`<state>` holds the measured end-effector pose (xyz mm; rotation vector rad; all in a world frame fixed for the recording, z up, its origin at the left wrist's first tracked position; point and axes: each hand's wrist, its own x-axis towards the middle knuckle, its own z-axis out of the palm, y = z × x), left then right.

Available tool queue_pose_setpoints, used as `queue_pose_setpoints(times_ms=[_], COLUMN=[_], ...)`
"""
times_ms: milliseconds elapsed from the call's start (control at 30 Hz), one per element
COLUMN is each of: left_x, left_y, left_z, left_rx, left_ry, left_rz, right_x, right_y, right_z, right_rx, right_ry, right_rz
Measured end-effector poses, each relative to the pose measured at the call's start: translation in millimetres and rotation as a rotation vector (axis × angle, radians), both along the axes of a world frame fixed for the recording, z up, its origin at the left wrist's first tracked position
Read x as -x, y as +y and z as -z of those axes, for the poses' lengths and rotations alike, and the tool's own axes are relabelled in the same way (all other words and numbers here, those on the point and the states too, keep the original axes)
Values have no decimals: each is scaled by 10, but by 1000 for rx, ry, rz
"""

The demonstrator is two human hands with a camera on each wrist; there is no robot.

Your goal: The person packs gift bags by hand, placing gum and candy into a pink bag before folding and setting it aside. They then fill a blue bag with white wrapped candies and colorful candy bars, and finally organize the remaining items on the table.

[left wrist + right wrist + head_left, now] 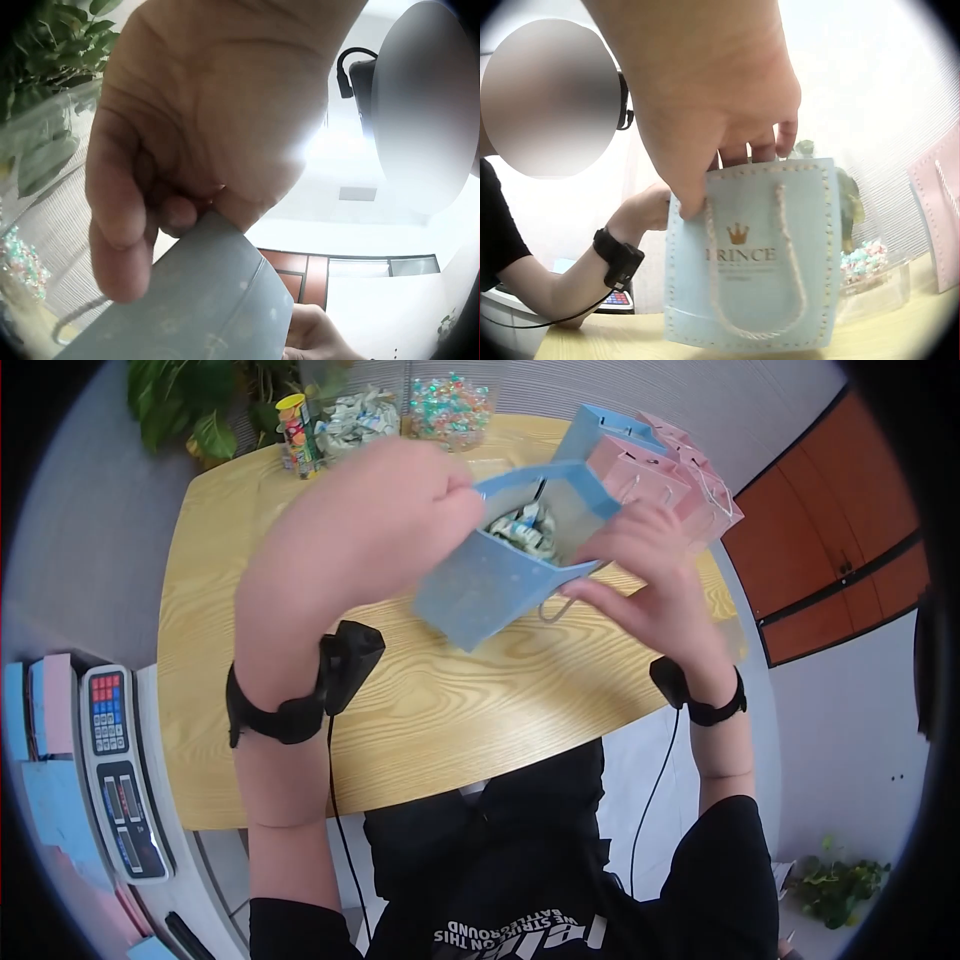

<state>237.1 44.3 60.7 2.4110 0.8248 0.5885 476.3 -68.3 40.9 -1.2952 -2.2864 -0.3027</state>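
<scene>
A light-blue paper gift bag (475,590) is tilted above the table, its mouth open toward the head camera. Crumpled, printed whitish pieces (527,530) lie inside. My left hand (370,525) pinches the rim at the bag's left side, and in the left wrist view its fingers (120,262) curl at the bag's corner. On the opposite side my right hand (655,580) grips the rim, thumb on the outer face and the other fingers over the edge. Gold crown print and a white rope handle (799,292) show on the bag's face in the right wrist view.
Pink gift bags (640,470) and another blue bag (600,435) stand at the back right. At the back left are a colourful can (296,435), a clear box of similar whitish pieces (355,420) and a box of shiny wrapped bits (450,410). A scale (125,770) sits at the left.
</scene>
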Motion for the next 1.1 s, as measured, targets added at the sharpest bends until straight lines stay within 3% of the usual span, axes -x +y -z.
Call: queue_pose_setpoints(times_ms=[100,167,233,300,333,367,433,467,533,700,800,867,1000,1100], left_x=[139,288,420,530,618,599,541,478,273,184,242,262,159,162], left_y=[-64,-28,25,83,177,233,302,263,150,185,320,485,516,559], left_z=[-145,-241,-283,-299,-302,-283,-200,-212,-237,-152,-125,-97,44,34], left_rx=[92,75,53,139,98,96,79,78,125,-36,34,331,244,326], left_ry=[-183,-226,-271,-447,-406,-402,-591,-587,-724,-755,-783,-772,-764,-550], left_rz=[-76,-79,-82,-214,-198,-203,-286,-294,-281,-324,-308,-319,-275,-437], right_x=[-105,-140,-181,23,60,151,390,502,679,748,619,570,433,266], right_y=[108,272,428,602,663,701,798,868,1046,1468,1612,1676,1797,1800], right_z=[-109,-79,41,128,166,189,251,278,315,352,383,388,459,373], right_rx=[-59,-322,-334,-83,169,173,681,690,664,663,913,877,729,656], right_ry=[10,329,437,1247,1411,1415,1878,1881,1941,1821,1981,1967,1884,1932], right_rz=[9,-74,-22,8,11,6,-230,-235,-480,-591,-1012,-945,-699,-726])
